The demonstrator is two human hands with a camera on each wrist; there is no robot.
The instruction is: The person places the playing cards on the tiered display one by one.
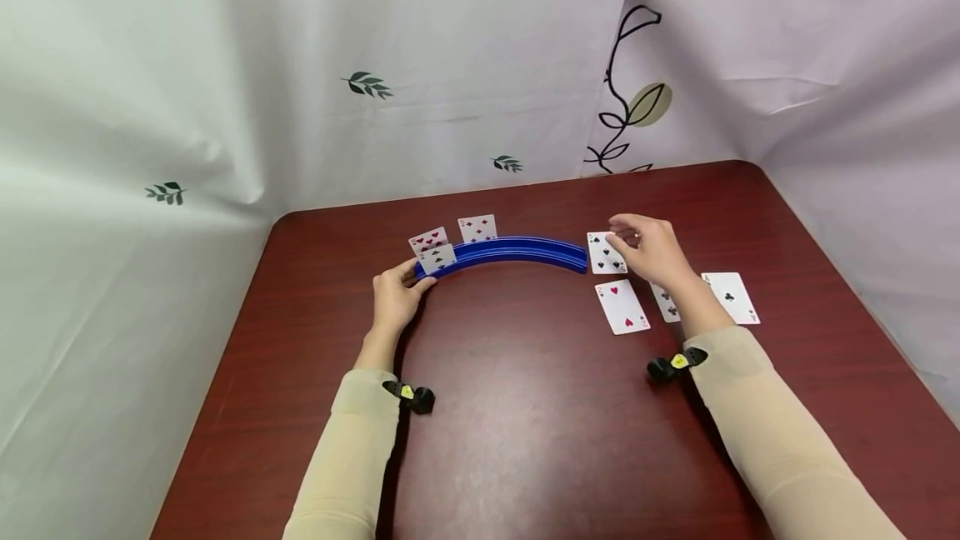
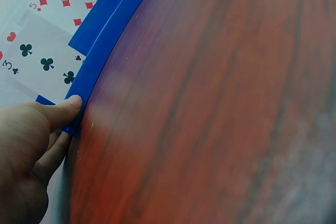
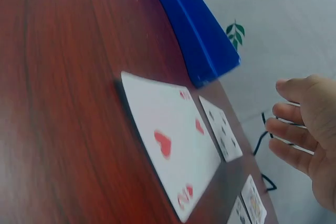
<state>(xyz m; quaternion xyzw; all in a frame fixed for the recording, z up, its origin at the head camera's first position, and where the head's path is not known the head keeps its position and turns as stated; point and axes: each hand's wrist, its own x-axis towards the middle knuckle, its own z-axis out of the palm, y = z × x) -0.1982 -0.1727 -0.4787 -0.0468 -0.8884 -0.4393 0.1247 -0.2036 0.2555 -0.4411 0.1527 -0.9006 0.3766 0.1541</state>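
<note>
A curved blue card holder [image 1: 517,250] lies across the far part of the table. My left hand [image 1: 396,298] grips its left end, with the thumb on the front side. In the holder stand a three of clubs [image 2: 46,62], a heart card [image 1: 429,239] partly behind it, and a five of diamonds [image 2: 62,4]. Past the holder's right end, my right hand [image 1: 654,250] hovers over a spade card [image 1: 606,255], its fingers loosely bent around nothing. Closer to me lies a two of hearts [image 3: 170,148], face up.
A club card [image 1: 665,303] is partly covered by my right forearm. Farther right lies an ace of clubs [image 1: 735,300]. White cloth [image 1: 465,65] with leaf prints hangs behind and beside the reddish-brown table [image 1: 510,407].
</note>
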